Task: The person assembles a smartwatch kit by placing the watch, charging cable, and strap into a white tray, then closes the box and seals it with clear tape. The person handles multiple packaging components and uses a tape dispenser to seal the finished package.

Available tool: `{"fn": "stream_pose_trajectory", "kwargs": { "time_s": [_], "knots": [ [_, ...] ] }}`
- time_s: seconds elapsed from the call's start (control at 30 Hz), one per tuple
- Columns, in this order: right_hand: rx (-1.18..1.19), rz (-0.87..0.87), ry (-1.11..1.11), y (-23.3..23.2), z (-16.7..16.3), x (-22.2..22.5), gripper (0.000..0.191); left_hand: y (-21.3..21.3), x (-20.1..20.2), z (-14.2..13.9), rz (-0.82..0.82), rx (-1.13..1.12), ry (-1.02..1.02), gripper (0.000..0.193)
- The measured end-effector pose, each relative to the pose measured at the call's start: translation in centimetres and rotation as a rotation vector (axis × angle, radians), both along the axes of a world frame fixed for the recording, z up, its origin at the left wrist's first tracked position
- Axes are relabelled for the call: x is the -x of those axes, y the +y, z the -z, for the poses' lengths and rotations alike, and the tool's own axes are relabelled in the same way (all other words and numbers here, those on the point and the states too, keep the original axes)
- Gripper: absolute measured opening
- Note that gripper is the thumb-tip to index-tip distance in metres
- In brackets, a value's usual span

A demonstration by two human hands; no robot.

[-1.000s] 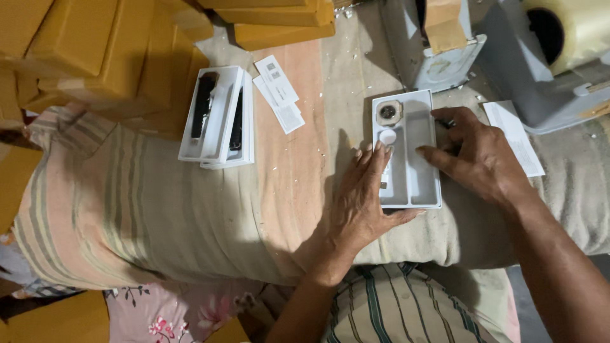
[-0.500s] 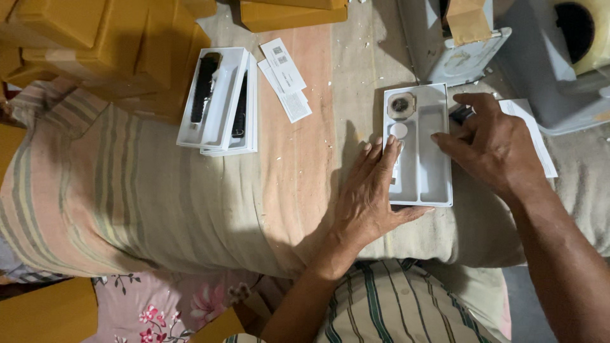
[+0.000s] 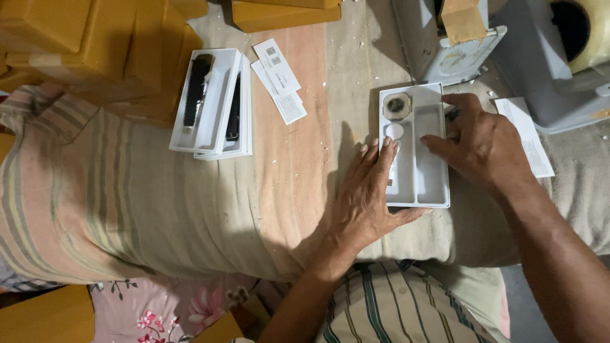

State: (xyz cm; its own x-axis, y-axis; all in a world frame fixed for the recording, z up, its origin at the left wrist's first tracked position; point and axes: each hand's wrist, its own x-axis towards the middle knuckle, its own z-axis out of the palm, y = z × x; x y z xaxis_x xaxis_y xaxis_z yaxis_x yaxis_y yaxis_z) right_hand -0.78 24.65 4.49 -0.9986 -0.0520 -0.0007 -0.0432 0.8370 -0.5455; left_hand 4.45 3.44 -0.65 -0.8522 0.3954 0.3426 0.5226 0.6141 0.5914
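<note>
I'm resting my left hand point(image 3: 367, 197) flat and empty on the white tray's point(image 3: 416, 190) left edge while my right hand point(image 3: 484, 145), fingers loosely curled and grasping nothing, is touching its right rim, tray's long axis running straight away from me between them.

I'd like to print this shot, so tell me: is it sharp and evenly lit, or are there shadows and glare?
Head view: mostly sharp, lit softly from the upper right; the left hand throws a dark shadow leftward onto the cloth; the white tray under the right hand looks bright but not blown out; the tape roll at the top right corner is cropped and slightly overexposed; straight edges bow slightly near the borders.
</note>
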Motion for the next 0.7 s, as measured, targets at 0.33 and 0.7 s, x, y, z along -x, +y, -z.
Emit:
{"fn": "stream_pose_trajectory", "kwargs": {
  "time_s": [0.33, 0.7],
  "knots": [
    [-0.117, 0.096, -0.021, -0.2, 1.3, 0.4, 0.080, 0.0, -0.1, -0.3, -0.003, 0.021, 0.019, 0.121],
    [-0.052, 0.026, 0.023, 0.4, 1.1, 0.3, 0.059, 1.7, 1.8, -1.2, 0.109, 0.320, 0.223, 0.121]
  ]
}}
